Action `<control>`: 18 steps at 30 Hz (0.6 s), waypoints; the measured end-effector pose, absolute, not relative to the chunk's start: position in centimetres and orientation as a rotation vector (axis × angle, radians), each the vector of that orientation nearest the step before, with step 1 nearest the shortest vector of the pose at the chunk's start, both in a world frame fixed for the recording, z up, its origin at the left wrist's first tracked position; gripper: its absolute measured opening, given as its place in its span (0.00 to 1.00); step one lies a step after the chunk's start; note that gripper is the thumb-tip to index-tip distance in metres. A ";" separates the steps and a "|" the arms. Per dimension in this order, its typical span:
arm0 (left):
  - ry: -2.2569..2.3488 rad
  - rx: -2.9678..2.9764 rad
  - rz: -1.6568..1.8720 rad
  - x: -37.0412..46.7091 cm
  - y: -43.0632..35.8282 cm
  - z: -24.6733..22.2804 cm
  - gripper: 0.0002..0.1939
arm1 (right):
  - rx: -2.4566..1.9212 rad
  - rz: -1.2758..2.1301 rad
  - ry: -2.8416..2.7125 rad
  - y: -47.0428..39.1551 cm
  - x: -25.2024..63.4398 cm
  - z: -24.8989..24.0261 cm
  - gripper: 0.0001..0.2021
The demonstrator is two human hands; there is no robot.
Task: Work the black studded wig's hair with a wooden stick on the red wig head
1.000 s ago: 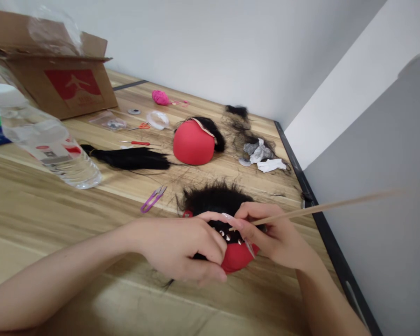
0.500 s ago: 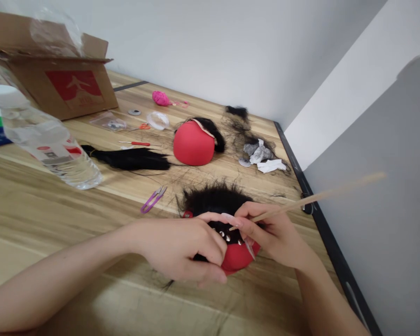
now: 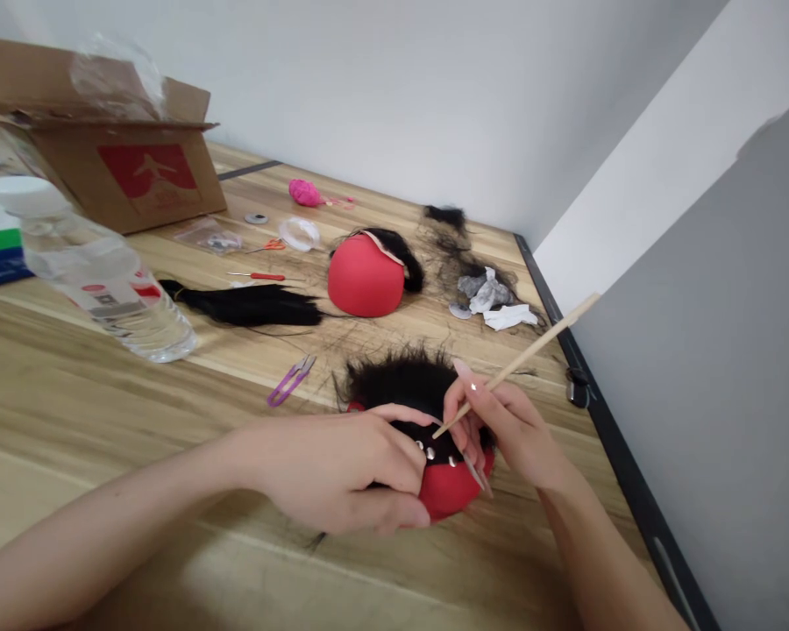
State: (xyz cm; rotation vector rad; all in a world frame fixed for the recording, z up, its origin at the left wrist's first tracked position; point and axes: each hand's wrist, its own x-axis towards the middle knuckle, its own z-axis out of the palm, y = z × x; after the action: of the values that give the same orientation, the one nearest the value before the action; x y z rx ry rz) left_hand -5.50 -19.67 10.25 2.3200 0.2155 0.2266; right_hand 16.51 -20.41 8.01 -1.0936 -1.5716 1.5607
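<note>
In front of me lies a red dome-shaped form [image 3: 452, 492] partly covered with short black hair [image 3: 401, 377] that stands up along its far side. Several shiny silver pin heads [image 3: 430, 453] dot the dark band beside the bare red part. My left hand [image 3: 361, 469] grips the form from the left, thumb at its near edge and fingers curled over the top, hiding much of it. My right hand [image 3: 500, 421] pinches a thin wooden stick [image 3: 539, 343], whose lower tip meets the dark band near the pins.
Purple thread snips [image 3: 290, 382] lie left of the form. Behind are a second red dome [image 3: 365, 279], a black hair bundle [image 3: 250, 305], a red-handled hook [image 3: 266, 277] and crumpled tissue [image 3: 490, 294]. A water bottle [image 3: 118, 285] and an open cardboard box [image 3: 151, 175] stand left.
The stick has swung steeper, its upper end coming left and nearer, while my right fingers have shifted their hold. My left hand stays on the form. The view has tilted slightly.
</note>
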 end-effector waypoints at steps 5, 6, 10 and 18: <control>0.498 2.452 0.355 -6.5 -20.3 11.8 0.13 | -1.115 1.501 -1.457 -20.4 16.1 7.3 0.26; 0.581 2.504 0.400 -6.7 -20.3 12.0 0.13 | -1.121 1.489 -1.438 -20.4 16.0 7.2 0.26; 0.695 2.671 0.455 -7.0 -20.5 11.7 0.15 | -1.126 1.449 -1.410 -20.6 15.3 6.8 0.26; 0.637 3.059 0.409 -5.4 -20.3 9.0 0.09 | -1.100 1.464 -1.395 -20.4 15.0 6.4 0.24</control>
State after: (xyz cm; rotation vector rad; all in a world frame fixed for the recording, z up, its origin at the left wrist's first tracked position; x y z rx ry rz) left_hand -5.41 -20.28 9.02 3.0590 0.6371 0.4094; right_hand 14.95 -20.35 6.43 -1.0998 -1.3948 1.4645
